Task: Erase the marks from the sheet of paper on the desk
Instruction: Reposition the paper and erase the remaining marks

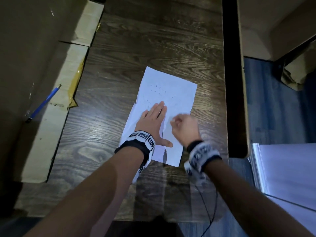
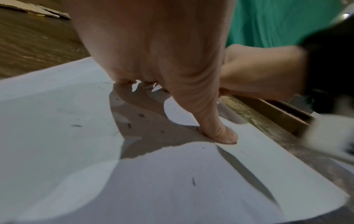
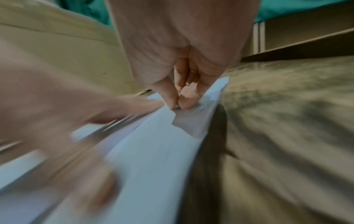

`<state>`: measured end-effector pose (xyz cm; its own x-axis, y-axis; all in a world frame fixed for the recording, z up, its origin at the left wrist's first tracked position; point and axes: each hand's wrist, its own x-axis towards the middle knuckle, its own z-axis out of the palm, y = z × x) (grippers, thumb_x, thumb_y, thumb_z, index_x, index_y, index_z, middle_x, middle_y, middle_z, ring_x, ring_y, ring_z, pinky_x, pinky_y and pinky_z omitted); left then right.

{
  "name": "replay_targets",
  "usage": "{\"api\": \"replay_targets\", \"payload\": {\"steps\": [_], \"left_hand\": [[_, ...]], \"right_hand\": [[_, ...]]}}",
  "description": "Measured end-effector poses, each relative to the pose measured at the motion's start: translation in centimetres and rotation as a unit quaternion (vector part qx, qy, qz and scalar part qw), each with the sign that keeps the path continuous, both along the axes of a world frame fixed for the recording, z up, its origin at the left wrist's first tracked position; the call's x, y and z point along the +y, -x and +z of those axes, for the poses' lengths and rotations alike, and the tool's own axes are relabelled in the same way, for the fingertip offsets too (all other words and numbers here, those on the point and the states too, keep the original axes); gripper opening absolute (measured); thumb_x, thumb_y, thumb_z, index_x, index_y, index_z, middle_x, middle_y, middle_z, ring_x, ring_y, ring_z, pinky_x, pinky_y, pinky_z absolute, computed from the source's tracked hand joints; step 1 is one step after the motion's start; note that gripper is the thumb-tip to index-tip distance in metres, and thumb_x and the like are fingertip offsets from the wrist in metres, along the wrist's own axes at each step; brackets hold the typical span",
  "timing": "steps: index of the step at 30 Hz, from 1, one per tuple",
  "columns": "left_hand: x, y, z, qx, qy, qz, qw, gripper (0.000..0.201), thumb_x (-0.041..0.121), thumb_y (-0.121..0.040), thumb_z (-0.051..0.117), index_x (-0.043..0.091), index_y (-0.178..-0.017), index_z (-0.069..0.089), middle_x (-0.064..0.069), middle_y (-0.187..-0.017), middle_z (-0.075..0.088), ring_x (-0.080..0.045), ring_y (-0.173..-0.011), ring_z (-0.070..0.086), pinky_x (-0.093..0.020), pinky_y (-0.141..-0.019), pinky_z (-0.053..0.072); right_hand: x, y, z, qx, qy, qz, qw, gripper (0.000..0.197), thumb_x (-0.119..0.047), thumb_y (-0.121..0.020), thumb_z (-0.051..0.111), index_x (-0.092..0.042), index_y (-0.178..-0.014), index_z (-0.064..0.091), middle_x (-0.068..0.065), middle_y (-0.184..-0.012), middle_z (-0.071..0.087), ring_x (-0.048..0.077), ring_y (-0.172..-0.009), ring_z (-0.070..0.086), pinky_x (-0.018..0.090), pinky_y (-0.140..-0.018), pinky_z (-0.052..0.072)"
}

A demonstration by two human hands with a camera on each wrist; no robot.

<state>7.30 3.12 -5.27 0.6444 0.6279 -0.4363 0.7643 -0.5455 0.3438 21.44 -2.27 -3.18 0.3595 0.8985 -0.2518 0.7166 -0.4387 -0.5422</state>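
A white sheet of paper (image 1: 171, 86) lies on the dark wooden desk (image 1: 136, 48), with faint pencil marks (image 1: 159, 91) on its far half. My left hand (image 1: 153, 120) lies flat on the sheet's near half, fingers straight and thumb (image 2: 220, 133) pressed down beside a crease or tear. My right hand (image 1: 183, 125) is just to its right, blurred, fingers curled. In the right wrist view its thumb and forefinger (image 3: 178, 103) pinch a small eraser against the paper (image 3: 153, 151); the eraser is almost wholly hidden. Dark specks (image 2: 76, 125) dot the paper.
A blue pencil (image 1: 43, 103) rests on flattened cardboard (image 1: 25, 65) at the desk's left. The desk's black right edge (image 1: 230, 82) lies close to the paper, with a cardboard box (image 1: 273, 23) beyond it. A stack of white sheets (image 1: 287, 168) sits lower right. A thin cable (image 1: 212, 211) hangs from my right wrist.
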Motion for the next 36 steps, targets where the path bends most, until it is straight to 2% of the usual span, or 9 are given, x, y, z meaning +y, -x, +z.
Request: {"api": "replay_targets", "payload": {"steps": [5,7,11,13,18,24,26,30,36], "left_hand": [[0.1,-0.2,0.1,0.016,0.005,-0.003,1.0,0.142,0.083,-0.064,0.066,0.018,-0.156,-0.019,0.005,-0.161,-0.031,-0.016,-0.15,-0.022,-0.041,-0.124,-0.002],[0.3,-0.3,0.4,0.021,0.002,-0.011,1.0,0.142,0.081,-0.063,0.068,0.017,-0.157,-0.016,0.004,-0.162,-0.027,-0.017,-0.151,-0.019,-0.043,-0.124,0.002],[2.2,0.7,0.9,-0.019,-0.017,0.015,1.0,0.116,0.071,-0.075,0.068,0.023,-0.16,0.005,0.002,-0.167,-0.009,-0.019,-0.153,-0.003,-0.038,-0.123,0.013],[2.8,1.1,0.6,-0.014,-0.018,0.034,0.999,0.118,0.073,-0.074,0.067,0.025,-0.16,0.001,0.002,-0.166,-0.013,-0.018,-0.153,-0.008,-0.041,-0.123,0.011],[3.2,1.1,-0.1,0.014,-0.049,0.039,0.998,0.129,0.076,-0.069,0.068,0.018,-0.159,-0.005,0.0,-0.165,-0.018,-0.02,-0.153,-0.011,-0.044,-0.123,0.011],[3.2,1.2,0.0,0.017,-0.013,0.047,0.999,0.136,0.081,-0.066,0.067,0.02,-0.158,-0.012,0.003,-0.163,-0.026,-0.018,-0.152,-0.018,-0.043,-0.122,0.002],[3.2,1.2,0.0,0.016,-0.01,0.043,0.999,0.135,0.08,-0.067,0.067,0.019,-0.158,-0.013,0.003,-0.163,-0.026,-0.019,-0.152,-0.018,-0.043,-0.122,0.003],[3.4,1.2,-0.2,0.009,-0.033,0.041,0.999,0.128,0.063,-0.072,0.074,0.017,-0.158,-0.007,0.0,-0.164,-0.022,-0.02,-0.152,-0.015,-0.046,-0.123,0.011],[3.5,1.2,-0.1,0.021,-0.001,0.046,0.999,0.138,0.083,-0.064,0.066,0.021,-0.158,-0.014,0.004,-0.162,-0.027,-0.017,-0.151,-0.02,-0.043,-0.122,-0.001]], "right_hand": [[6.0,-1.8,-0.3,-0.002,-0.012,-0.059,0.998,0.012,-0.014,-0.082,0.057,-0.011,-0.08,0.068,0.009,-0.076,0.069,0.027,-0.071,0.065,0.038,-0.066,0.059],[5.5,-1.8,-0.3,0.005,-0.012,-0.058,0.998,0.011,-0.014,-0.084,0.058,-0.011,-0.081,0.068,0.008,-0.076,0.069,0.026,-0.071,0.066,0.038,-0.067,0.059],[4.6,-1.8,-0.2,0.008,-0.008,-0.042,0.999,0.008,-0.011,-0.086,0.061,-0.01,-0.085,0.069,0.009,-0.081,0.069,0.026,-0.077,0.065,0.032,-0.07,0.055],[3.1,-0.8,-0.4,0.004,-0.015,-0.018,1.0,0.009,-0.011,-0.086,0.061,-0.01,-0.084,0.069,0.008,-0.082,0.068,0.024,-0.075,0.064,0.028,-0.067,0.05],[-0.3,2.0,-0.5,0.012,0.011,0.077,0.997,0.013,-0.021,-0.087,0.056,-0.017,-0.084,0.068,0.001,-0.079,0.063,0.02,-0.072,0.062,0.037,-0.067,0.056],[7.0,0.2,-0.2,0.006,-0.006,0.006,1.0,0.009,-0.018,-0.085,0.061,-0.018,-0.079,0.067,0.001,-0.075,0.066,0.024,-0.07,0.065,0.04,-0.07,0.059],[5.7,1.1,-0.3,0.01,-0.008,-0.018,1.0,0.009,-0.016,-0.086,0.06,-0.015,-0.081,0.067,0.004,-0.076,0.067,0.024,-0.07,0.065,0.038,-0.071,0.059],[1.7,2.5,0.3,0.035,0.032,0.051,0.998,0.009,-0.018,-0.086,0.06,-0.015,-0.081,0.067,0.002,-0.076,0.066,0.02,-0.07,0.064,0.038,-0.069,0.058],[9.4,0.8,0.3,-0.004,0.005,-0.015,1.0,0.011,-0.014,-0.083,0.058,-0.013,-0.076,0.067,0.006,-0.077,0.068,0.027,-0.072,0.066,0.04,-0.068,0.06]]}}
